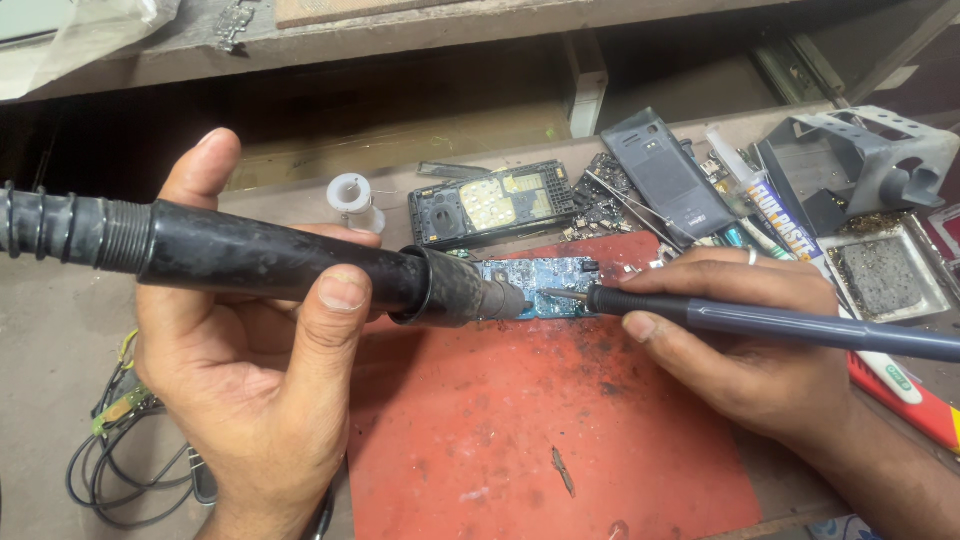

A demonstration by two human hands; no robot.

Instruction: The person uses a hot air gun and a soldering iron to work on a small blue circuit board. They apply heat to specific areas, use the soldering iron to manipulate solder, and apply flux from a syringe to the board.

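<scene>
Closest to me, my left hand is wrapped around the thick black handle of a hot-air gun, thumb on top and fingers curled underneath, so it is closed on the tool. The gun lies nearly level, its ribbed cable end running off the left edge and its metal nozzle pointing right. My right hand comes in from the right, closed in a pen grip on a slim blue-grey soldering iron, with a ring on one finger. The iron's fine tip points left and sits on or just above a small blue circuit board; I cannot tell whether it touches. The nozzle sits at the board's left end, so both tools meet over it from opposite sides.

The board rests at the far edge of a scorched red mat on the tabletop. A tangle of black wires lies left of the mat, beneath my left wrist.

Beyond the board lies an opened phone body showing its keypad contacts, with a white solder spool to its left and a grey phone back cover to its right. Farther right stand a grey metal iron stand and a tray with a dark cleaning sponge
</scene>
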